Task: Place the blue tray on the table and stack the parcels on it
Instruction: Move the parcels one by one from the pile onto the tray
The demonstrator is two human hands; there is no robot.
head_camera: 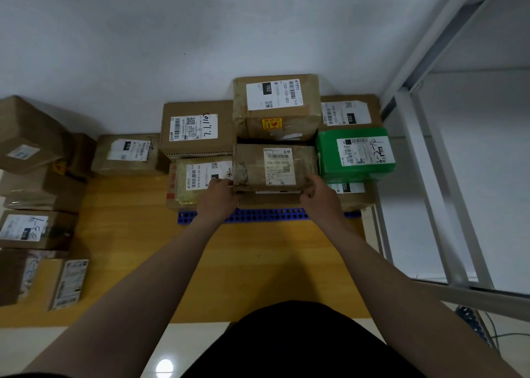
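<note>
Together, hands (219,197) (317,195) round brown parcel (275,167)

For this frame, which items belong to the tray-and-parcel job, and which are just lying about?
Job:
- blue tray on the wooden table
- brown parcel, gripped by the left hand and right hand
- green parcel and other stacked boxes
- loose parcels at the table's left

Lying about:
- white metal rack
- blue grid piece on the floor

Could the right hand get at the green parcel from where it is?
Probably yes. The green parcel sits just beside the right hand, its top and front bare; but that hand grips the brown parcel and must let go first.
</note>
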